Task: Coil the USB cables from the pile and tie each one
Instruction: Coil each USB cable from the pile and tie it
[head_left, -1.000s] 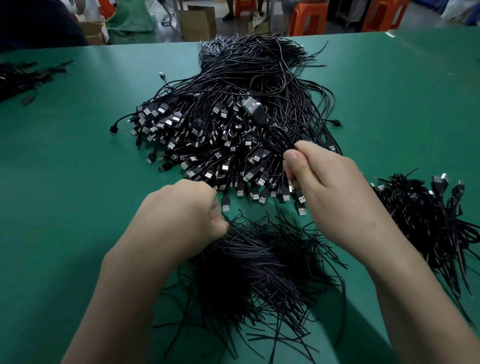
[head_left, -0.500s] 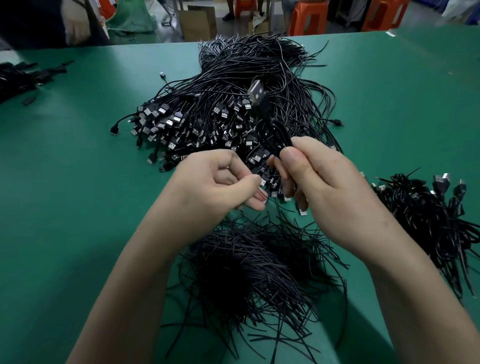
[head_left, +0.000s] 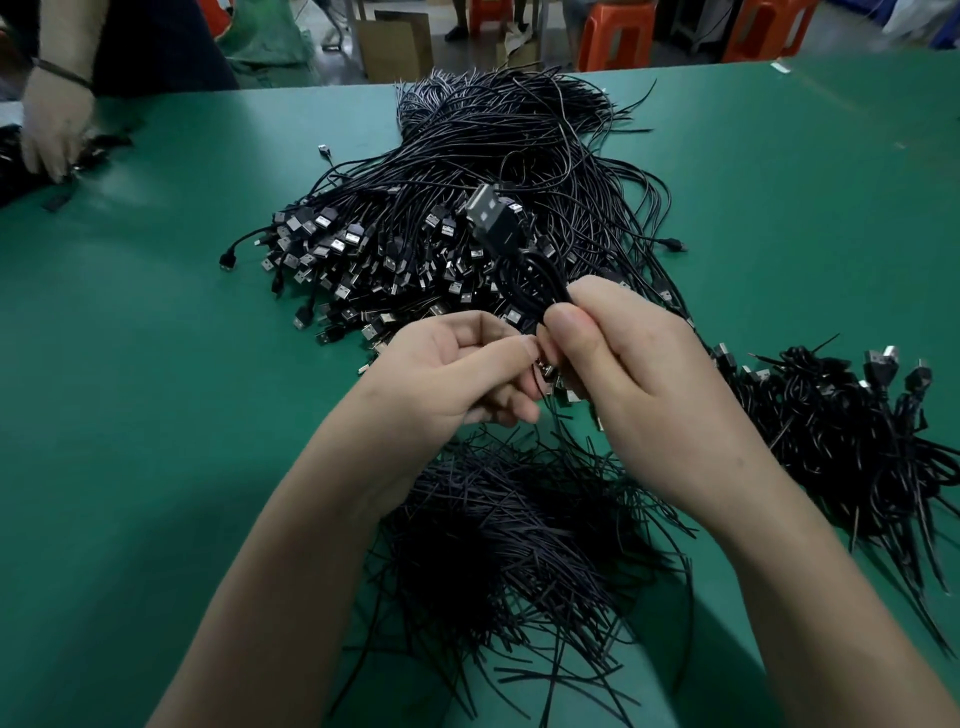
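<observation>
A big pile of loose black USB cables (head_left: 441, 218) lies on the green table, plugs fanned toward me. My right hand (head_left: 639, 379) grips a coiled black USB cable (head_left: 524, 270), whose silver plug (head_left: 485, 208) sticks up above my thumb. My left hand (head_left: 462, 369) is beside it with curled fingers that pinch a thin black tie (head_left: 540, 384) at the coil's lower end. Below my hands lies a heap of thin black twist ties (head_left: 519, 545). Coiled, tied cables (head_left: 852, 431) are stacked at the right.
The green table (head_left: 156, 415) stretches wide on the left and far right. Another person's hand (head_left: 52, 124) works on dark cables at the far left edge. Orange stools (head_left: 618, 36) and cardboard boxes stand beyond the table's far edge.
My left hand rose from the twist-tie heap and came up to the coil in my right hand. The coil and its plug lifted slightly. Another person's hand appeared at the far left.
</observation>
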